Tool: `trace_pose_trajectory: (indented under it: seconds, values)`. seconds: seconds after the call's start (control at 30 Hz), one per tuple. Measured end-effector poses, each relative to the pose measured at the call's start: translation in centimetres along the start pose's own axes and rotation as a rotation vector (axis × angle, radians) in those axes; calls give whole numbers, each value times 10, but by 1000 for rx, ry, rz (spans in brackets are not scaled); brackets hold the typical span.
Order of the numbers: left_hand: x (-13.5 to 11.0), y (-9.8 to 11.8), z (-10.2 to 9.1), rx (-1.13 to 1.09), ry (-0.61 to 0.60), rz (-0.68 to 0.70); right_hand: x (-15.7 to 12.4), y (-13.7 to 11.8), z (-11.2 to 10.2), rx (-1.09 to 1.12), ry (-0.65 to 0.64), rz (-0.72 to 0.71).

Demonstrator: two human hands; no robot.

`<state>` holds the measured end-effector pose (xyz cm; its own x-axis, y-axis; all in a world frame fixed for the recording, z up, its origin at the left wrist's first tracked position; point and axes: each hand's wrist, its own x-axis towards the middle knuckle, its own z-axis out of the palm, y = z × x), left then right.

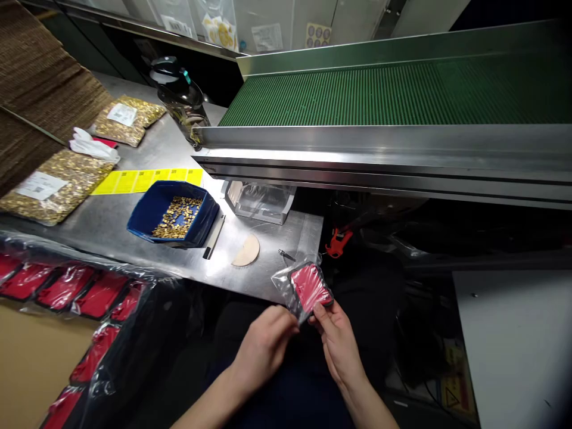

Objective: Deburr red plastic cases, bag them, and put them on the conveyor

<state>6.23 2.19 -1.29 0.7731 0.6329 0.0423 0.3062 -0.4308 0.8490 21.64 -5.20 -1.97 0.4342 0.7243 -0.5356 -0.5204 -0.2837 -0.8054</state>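
Note:
A red and black flat piece [309, 287] in a clear plastic bag [286, 280] is held in front of me, by the near edge of the metal table. My right hand [335, 336] grips its lower right edge, thumb on top. At the bag's lower left corner, my left hand [268, 336] is closed, its fingertips pinching the plastic. Just beyond the bag lie a nail clipper-like metal tool [286, 255] and a pale half-round disc [246, 250]. Further left, a blue bin [147, 208] contains small gold-coloured metal parts [179, 217].
A green ribbed conveyor [357, 95] with a metal side rail crosses the back right. Bags of gold parts [67, 179], a yellow label strip [147, 180] and a dark bottle [181, 98] stand left. A box of bagged red pieces [100, 293] sits lower left; an orange-handled tool [338, 243] hangs right.

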Motion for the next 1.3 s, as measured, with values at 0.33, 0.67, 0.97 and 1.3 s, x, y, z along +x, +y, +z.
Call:
trace_pose_trajectory:
  seconds: [0.33,0.67,0.97,1.3]
  values:
    - [-4,21,-60,-182,-463,-19,-28,-20,-10,-96,-361,419]
    - [-44,-23,-31,-1294,-351,-488,-23,-65,-20,-780,-502,-87]
    - [-29,-7,-48,-1221,-527,-413,-7,-67,12,-681,-842,-155]
    - [-148,-3,-157,-1076,128,-580,-4,-20,44,-644,-720,101]
